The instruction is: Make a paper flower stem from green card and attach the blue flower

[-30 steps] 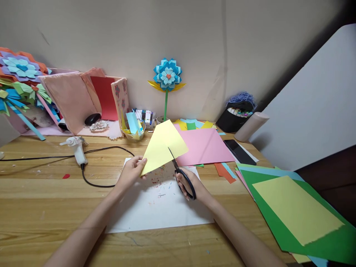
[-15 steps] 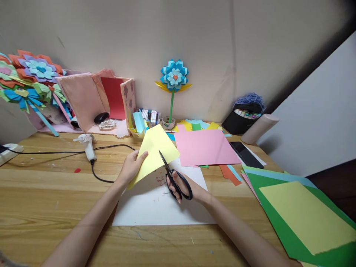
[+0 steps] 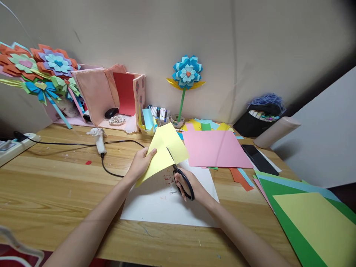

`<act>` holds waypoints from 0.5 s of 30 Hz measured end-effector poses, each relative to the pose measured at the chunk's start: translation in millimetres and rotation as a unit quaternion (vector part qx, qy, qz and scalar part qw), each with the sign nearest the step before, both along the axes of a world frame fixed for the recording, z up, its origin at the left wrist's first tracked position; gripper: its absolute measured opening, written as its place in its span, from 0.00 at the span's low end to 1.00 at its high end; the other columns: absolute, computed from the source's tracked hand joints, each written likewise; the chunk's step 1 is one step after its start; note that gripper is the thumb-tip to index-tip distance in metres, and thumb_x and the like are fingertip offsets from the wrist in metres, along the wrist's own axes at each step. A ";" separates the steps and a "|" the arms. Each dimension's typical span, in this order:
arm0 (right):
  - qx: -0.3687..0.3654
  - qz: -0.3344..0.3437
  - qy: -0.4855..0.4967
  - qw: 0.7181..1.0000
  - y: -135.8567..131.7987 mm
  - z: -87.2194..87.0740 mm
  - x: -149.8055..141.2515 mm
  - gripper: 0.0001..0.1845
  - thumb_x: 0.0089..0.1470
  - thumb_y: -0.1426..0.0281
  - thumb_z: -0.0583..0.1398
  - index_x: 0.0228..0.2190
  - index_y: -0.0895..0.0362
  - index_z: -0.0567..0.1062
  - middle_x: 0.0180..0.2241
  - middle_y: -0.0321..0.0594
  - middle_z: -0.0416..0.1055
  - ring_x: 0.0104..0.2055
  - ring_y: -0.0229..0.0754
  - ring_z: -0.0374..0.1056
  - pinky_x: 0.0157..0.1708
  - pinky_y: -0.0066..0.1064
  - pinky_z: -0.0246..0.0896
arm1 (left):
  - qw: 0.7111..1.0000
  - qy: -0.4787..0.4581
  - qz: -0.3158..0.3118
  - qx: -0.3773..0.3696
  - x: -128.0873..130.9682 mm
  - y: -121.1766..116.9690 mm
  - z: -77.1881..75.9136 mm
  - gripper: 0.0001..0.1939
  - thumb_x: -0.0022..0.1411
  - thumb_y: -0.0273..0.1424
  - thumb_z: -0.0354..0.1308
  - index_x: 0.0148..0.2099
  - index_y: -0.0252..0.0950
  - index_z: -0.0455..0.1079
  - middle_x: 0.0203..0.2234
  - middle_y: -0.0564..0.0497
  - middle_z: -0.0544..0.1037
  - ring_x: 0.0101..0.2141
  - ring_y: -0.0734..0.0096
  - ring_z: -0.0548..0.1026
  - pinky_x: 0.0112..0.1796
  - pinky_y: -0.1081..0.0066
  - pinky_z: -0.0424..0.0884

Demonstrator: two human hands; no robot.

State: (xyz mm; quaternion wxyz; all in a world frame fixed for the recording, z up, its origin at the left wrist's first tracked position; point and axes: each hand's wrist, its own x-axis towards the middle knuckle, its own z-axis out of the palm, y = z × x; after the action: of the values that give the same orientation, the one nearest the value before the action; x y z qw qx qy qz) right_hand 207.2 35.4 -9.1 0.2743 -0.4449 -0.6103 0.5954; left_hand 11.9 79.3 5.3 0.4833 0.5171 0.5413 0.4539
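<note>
A sheet of yellow paper [image 3: 160,144] is held up and tilted above the desk, pinched at its left edge by my left hand [image 3: 141,162] with the thumb on top. My right hand [image 3: 189,183] grips black-handled scissors [image 3: 185,184] by the finger loops. Their blades reach into the yellow sheet from its lower right edge, and the upper blade lies over its face. Beneath both hands lies a white sheet [image 3: 169,211] with colored marks on it.
A pink sheet [image 3: 219,148], paper scraps [image 3: 241,180] and a phone [image 3: 260,159] lie to the right, near a stack of colored paper [image 3: 314,218]. On the left is a glue gun [image 3: 99,142] with its cord. A blue paper flower [image 3: 187,73] stands behind.
My left hand has shifted up along the yellow paper's edge, and the sheet has turned slightly. The scissors' blades have closed somewhat, then show farther into the sheet. The view has swung left.
</note>
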 end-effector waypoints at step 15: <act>0.006 -0.027 0.019 0.999 -0.7 -4.2 -3.0 0.26 0.45 0.44 0.51 0.24 0.56 0.57 0.15 0.26 0.53 0.10 0.29 0.54 0.07 0.21 0.47 | 1.000 0.015 -0.013 -0.008 6.9 -5.9 6.7 0.21 0.51 0.47 0.52 0.29 0.31 0.69 0.20 0.52 0.71 0.23 0.71 0.66 0.22 0.75 0.60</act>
State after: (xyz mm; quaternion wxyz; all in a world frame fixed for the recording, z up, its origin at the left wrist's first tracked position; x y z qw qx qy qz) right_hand 204.2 34.7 -13.3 0.3046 -0.4483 -0.5964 0.5921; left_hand 18.9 73.4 12.0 0.4846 0.5272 0.5455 0.4355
